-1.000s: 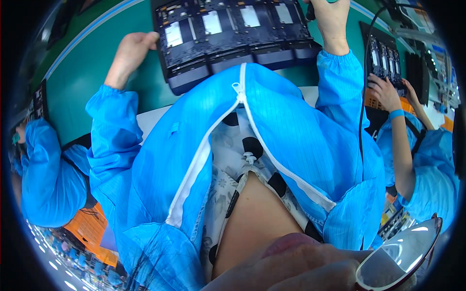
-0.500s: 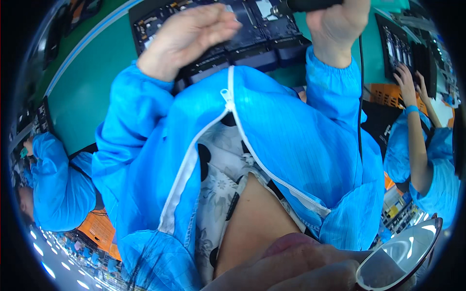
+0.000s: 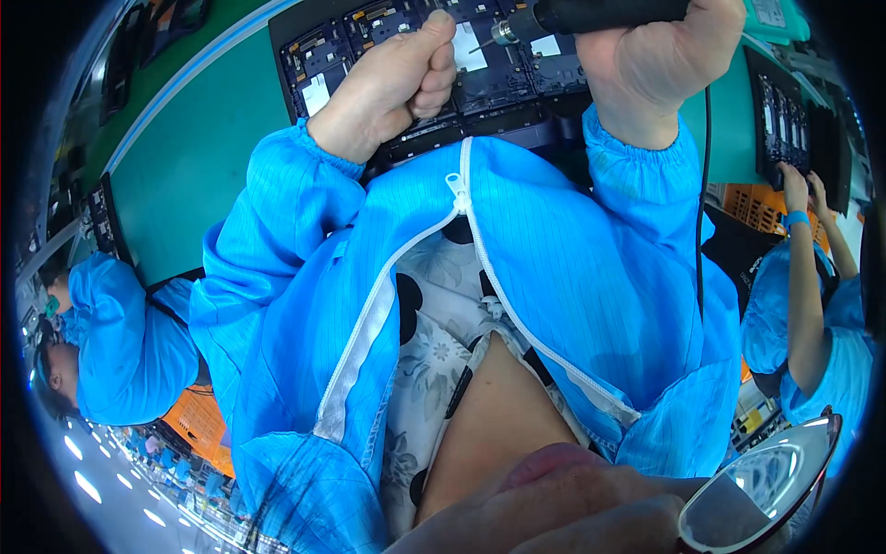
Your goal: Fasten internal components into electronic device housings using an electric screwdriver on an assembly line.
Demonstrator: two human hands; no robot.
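Observation:
My right hand is wrapped round the black handle of an electric screwdriver. Its thin bit points left, over a white patch on a dark device housing. Whether the bit touches a screw I cannot tell. Curled up to the left of the bit is my left hand, thumb and fingers pressed together above the housings; anything between them is too small to make out. Several such housings, with small circuit parts and white patches, lie side by side in a black tray. The tray's far part is cut off by the picture's edge.
A green mat covers the bench. From the screwdriver a black cord hangs beside my right sleeve. At right, a co-worker's hands touch another tray above an orange basket. Another person in blue sits at left.
My left hand's loosely stretched fingers have curled closed. The screwdriver has come slightly left over the housings. The view has shifted a little, and the co-worker's hands have moved to the tray's near edge.

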